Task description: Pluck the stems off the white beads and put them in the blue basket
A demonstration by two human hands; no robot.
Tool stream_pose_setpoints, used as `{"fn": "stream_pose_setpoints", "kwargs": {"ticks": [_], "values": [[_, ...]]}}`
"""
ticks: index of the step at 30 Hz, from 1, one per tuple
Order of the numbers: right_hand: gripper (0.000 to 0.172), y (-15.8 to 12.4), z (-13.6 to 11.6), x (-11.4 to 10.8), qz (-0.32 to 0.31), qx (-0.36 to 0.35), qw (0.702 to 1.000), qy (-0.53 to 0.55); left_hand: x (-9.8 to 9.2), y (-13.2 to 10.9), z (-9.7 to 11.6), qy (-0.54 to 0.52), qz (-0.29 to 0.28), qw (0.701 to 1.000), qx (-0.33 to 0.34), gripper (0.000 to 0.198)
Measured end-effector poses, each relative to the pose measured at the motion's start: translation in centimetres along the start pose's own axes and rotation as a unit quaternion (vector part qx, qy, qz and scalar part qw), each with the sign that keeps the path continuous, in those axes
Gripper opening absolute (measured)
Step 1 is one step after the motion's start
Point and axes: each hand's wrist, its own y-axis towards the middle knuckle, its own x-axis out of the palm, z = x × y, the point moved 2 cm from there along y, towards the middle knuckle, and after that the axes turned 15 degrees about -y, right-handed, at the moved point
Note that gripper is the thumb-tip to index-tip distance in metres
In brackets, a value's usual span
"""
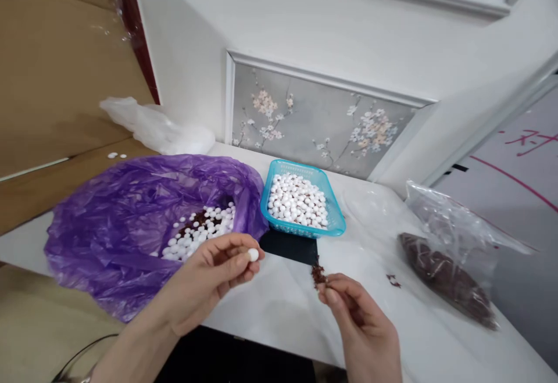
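Between thumb and fingertips, my left hand (pixel 222 272) pinches a small white ball (pixel 253 254), held just right of the purple plastic bag (pixel 108 197). My right hand (pixel 361 319) is closed on a little cluster of thin reddish-brown pieces (pixel 318 274) that poke out past the fingertips. The two hands are apart, above the white table. Loose white balls (pixel 200 235) and some dark brown bits lie inside the open purple bag. Behind the hands stands a blue plastic basket (pixel 335 211), holding a heap of white balls with brown bits among them.
At right lies a clear zip bag (pixel 453 278) of dark brown material, with a few loose brown pieces (pixel 393 281) beside it. A black flat item (pixel 290 246) sits before the basket. White plastic (pixel 157 124) and cardboard (pixel 65 63) stand at left; a panelled wall (pixel 322 115) rises behind.
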Motion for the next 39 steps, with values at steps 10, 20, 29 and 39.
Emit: {"fn": "stream_pose_setpoints", "kwargs": {"ticks": [10,20,29,39], "values": [[0.009,-1.5,-5.2,2.5,-0.16,-0.108,0.97,0.146,2.5,0.3,-4.2,-0.128,-0.059,0.984,-0.106,0.016],[0.011,-1.9,-5.6,3.4,-0.157,-0.064,0.977,0.133,2.4,0.0,-4.5,-0.065,-0.067,0.993,-0.075,0.014],[0.011,-2.1,-5.5,3.6,-0.164,-0.057,0.976,0.134,2.0,0.1,-4.5,-0.008,-0.074,0.996,-0.039,0.013],[0.013,-2.0,-5.3,3.8,-0.203,-0.031,0.965,0.165,2.0,-0.1,-4.4,-0.004,-0.075,0.997,-0.036,0.015]]}}
